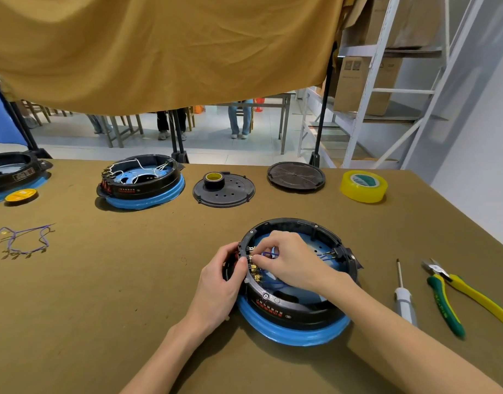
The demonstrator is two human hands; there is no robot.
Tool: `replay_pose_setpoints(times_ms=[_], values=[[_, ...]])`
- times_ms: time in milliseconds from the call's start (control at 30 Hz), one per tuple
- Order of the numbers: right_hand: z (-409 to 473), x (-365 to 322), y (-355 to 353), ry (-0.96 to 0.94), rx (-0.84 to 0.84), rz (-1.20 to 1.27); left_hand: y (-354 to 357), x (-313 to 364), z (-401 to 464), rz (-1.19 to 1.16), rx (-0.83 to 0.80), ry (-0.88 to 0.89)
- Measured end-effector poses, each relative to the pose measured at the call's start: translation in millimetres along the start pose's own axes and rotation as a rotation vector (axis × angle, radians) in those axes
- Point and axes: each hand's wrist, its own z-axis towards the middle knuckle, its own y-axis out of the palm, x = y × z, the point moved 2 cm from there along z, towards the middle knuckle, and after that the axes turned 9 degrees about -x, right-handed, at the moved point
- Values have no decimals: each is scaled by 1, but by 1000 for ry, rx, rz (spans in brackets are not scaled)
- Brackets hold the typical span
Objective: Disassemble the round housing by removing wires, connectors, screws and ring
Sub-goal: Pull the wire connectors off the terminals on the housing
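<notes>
A round black housing [298, 311] on a blue ring base [290, 332] sits on the table in front of me. My left hand [220, 285] grips its left outer wall beside a row of brass connectors [255, 273]. My right hand [290, 261] reaches inside and pinches a connector with a blue wire [270, 253] at the top of that row. More blue wire runs to a terminal [334, 253] on the right wall.
A screwdriver [403, 297] and green-yellow pliers [455, 291] lie at the right. Loose purple wires [25, 240] lie at the left. Behind stand another wired housing [141, 180], two black lids [223, 190] [295, 176], yellow tape [363, 185] and a partly visible third housing [14, 173].
</notes>
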Motion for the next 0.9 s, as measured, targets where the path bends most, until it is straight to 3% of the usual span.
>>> replay_pose_setpoints(times_ms=[200, 900], values=[[-3, 1, 2, -4, 80, 41, -1, -2, -1, -3, 11, -24], [-4, -8, 13, 45, 45, 77, -9, 1, -8, -71, 14, -68]])
